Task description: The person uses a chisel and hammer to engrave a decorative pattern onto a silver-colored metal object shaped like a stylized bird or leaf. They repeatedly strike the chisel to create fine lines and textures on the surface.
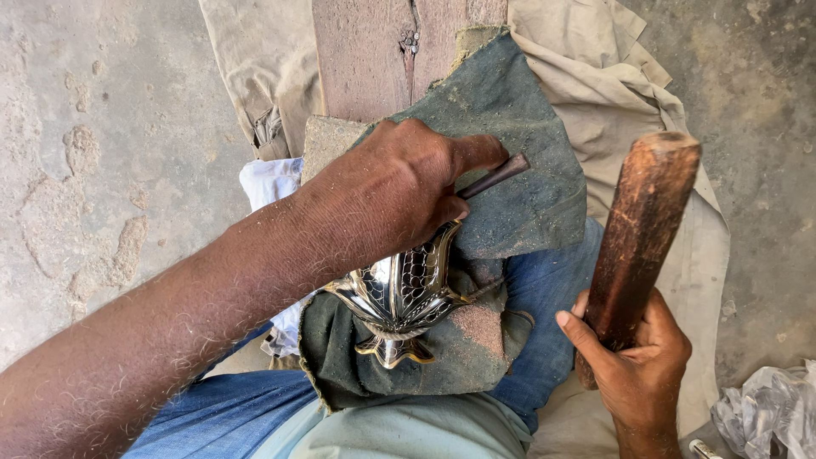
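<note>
My left hand [395, 191] is closed around a thin dark metal punch [497, 175], whose upper end sticks out to the right past my fingers. Just below that hand lies a shiny engraved metal vessel [399, 297] with dark patterned panels and a scalloped foot, resting on a dark green cloth [510, 170] across my lap. The punch tip is hidden by my hand. My right hand [637, 361] grips the lower end of a thick brown wooden mallet [642, 229], held upright to the right of the vessel and apart from it.
A wooden block [374, 51] lies under the far part of the cloth, over beige fabric [612, 76]. White cloth [268, 183] shows at left. Rough concrete floor [93, 144] surrounds everything. A crumpled plastic bag [765, 408] lies at lower right. My blue jeans [544, 297] are below.
</note>
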